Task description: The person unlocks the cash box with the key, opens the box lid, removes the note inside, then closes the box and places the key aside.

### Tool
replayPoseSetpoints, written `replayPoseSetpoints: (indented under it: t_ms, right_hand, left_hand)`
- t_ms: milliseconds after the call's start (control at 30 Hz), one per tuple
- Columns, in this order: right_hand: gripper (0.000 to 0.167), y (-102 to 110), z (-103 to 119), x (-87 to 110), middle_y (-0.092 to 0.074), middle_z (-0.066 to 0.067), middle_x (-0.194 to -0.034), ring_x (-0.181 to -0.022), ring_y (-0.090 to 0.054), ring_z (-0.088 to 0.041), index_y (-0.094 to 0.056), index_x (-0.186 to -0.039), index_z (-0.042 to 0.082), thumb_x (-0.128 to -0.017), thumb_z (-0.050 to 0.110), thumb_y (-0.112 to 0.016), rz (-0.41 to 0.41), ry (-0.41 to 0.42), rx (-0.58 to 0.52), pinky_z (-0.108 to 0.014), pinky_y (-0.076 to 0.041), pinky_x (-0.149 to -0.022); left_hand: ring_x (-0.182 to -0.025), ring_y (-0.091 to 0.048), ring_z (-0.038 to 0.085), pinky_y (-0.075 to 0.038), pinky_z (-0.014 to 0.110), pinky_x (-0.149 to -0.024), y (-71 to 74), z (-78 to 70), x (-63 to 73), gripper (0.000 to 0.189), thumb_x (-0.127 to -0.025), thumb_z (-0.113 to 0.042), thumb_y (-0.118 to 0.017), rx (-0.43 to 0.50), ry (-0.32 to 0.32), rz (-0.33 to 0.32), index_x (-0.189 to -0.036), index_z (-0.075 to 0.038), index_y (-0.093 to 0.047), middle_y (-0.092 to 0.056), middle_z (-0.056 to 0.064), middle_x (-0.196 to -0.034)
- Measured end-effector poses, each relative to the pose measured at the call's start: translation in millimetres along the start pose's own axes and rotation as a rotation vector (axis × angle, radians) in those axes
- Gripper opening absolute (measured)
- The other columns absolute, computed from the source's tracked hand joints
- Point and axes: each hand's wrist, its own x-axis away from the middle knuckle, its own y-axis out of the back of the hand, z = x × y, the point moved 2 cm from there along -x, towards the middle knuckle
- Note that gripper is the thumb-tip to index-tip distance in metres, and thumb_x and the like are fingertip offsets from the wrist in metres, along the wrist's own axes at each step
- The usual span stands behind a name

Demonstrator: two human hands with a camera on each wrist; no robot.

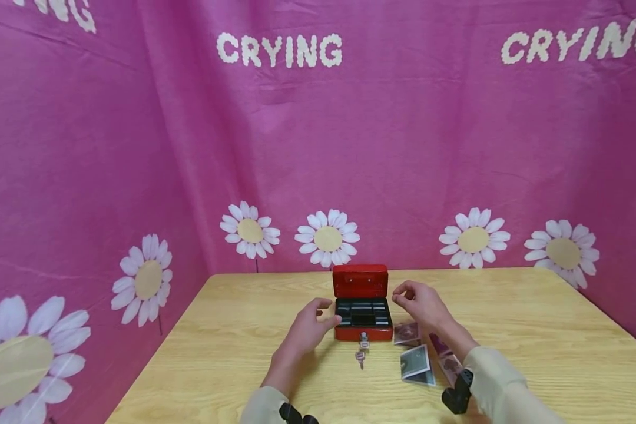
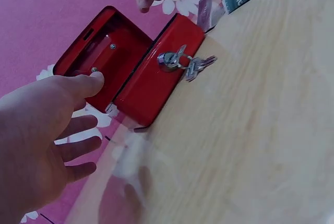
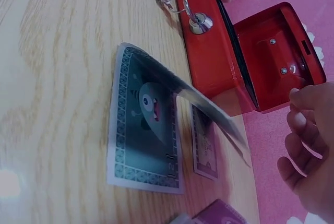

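Observation:
A small red cash box [image 1: 348,334] stands on the table with its lid [image 1: 360,282] raised, showing a black compartment tray [image 1: 363,307]. Keys [image 2: 194,69] hang from the lock on its front. My left hand [image 1: 308,327] is at the box's left side, thumb extended by the tray edge and fingers spread. On the other side, my right hand [image 1: 423,305] hovers near the right edge, its fingers loosely bent and nothing visible between them. Just below the right hand lie folded play banknotes: a green one [image 3: 148,125] stands tented, and a purplish one [image 1: 407,333] leans beside the box.
More purplish notes [image 1: 449,365] lie under the right forearm. The pale wood table [image 1: 233,318] reaches back to a pink curtain [image 1: 403,147] printed with daisies and lettering. Black wrist cameras [image 1: 458,391] sit at both cuffs.

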Motion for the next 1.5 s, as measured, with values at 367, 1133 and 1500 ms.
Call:
replayPoseSetpoints:
  t_ms: [367, 1133, 1500]
  right_hand:
    - [0.018, 1.1, 4.3, -4.2, -0.060, -0.007, -0.081, -0.070, -0.051, -0.017, -0.067, -0.106, 0.006, -0.095, 0.021, -0.064, -0.030, 0.009, -0.029, -0.028, -0.041, -0.059]
    - [0.042, -4.8, 14.5, -18.9, -0.060, -0.010, -0.087, -0.076, -0.053, -0.019, -0.065, -0.121, 0.004, -0.101, 0.040, -0.056, -0.133, -0.119, -0.152, -0.027, -0.042, -0.062]
    - [0.043, -4.7, 16.9, -16.2, -0.069, -0.015, -0.092, -0.080, -0.055, -0.017, -0.071, -0.108, 0.001, -0.097, 0.042, -0.061, -0.160, -0.166, -0.238, -0.026, -0.043, -0.069]
  left_hand:
    - [-0.129, -0.052, 0.032, -0.048, 0.052, -0.105, 11.7, -15.3, -22.3, 0.050, -0.095, -0.035, -0.066, -0.045, -0.051, -0.039, -0.139, -0.015, -0.053, -0.057, 0.007, -0.140]
    - [-0.100, -0.064, 0.023, -0.050, 0.045, -0.091, 13.7, -44.7, -47.4, 0.039, -0.097, -0.049, -0.056, -0.170, -0.080, -0.242, -0.117, -0.017, -0.066, -0.071, 0.002, -0.111]
    - [-0.084, -0.062, 0.019, -0.051, 0.032, -0.074, 11.4, -49.3, -46.0, 0.029, -0.094, -0.035, -0.067, -0.052, -0.035, -0.267, -0.109, -0.011, -0.073, -0.073, 0.003, -0.096]
